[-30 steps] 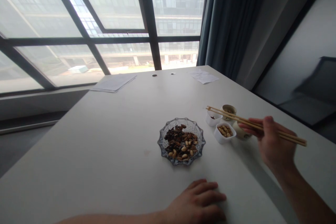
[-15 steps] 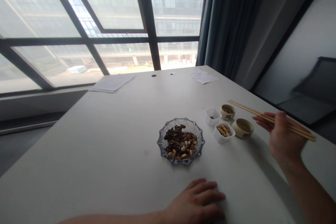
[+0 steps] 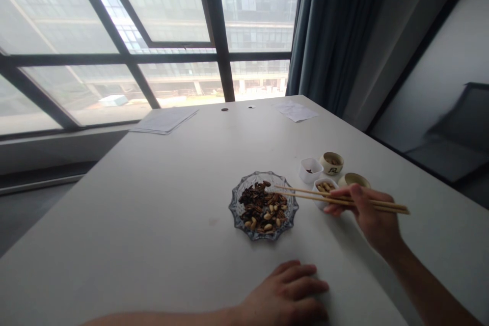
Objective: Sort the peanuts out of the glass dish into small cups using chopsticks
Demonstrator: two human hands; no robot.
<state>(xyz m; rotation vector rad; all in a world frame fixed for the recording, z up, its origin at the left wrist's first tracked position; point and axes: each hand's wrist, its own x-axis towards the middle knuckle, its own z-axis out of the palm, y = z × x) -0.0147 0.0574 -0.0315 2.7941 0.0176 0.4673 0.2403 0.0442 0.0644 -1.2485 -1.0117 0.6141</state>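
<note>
A person's right hand is holding a pair of chopsticks in a narrow thumb-and-finger grip, the slightly parted tips pointing leftward from that hand and lying across the view of the glass bowl; whether they are gripping or touching any piece cannot be told. The bowl is sitting to the left of the right hand and beyond the left hand, which is resting palm down on the surface, fingers loosely spread, holding nothing visible. Inside the bowl, dark pieces, slender brown pieces and pale nuts are lying in loose groups. Just beyond the right hand's fingers, a white tub of tan pieces is standing partly hidden; a second white tub and a marked ceramic pot are standing farther beyond, another ceramic pot showing behind the knuckles. Sound technique is probably demanding even tips, light pressure, a near-vertical approach over the rim, and enough wrist height to be clearing the tub.
</note>
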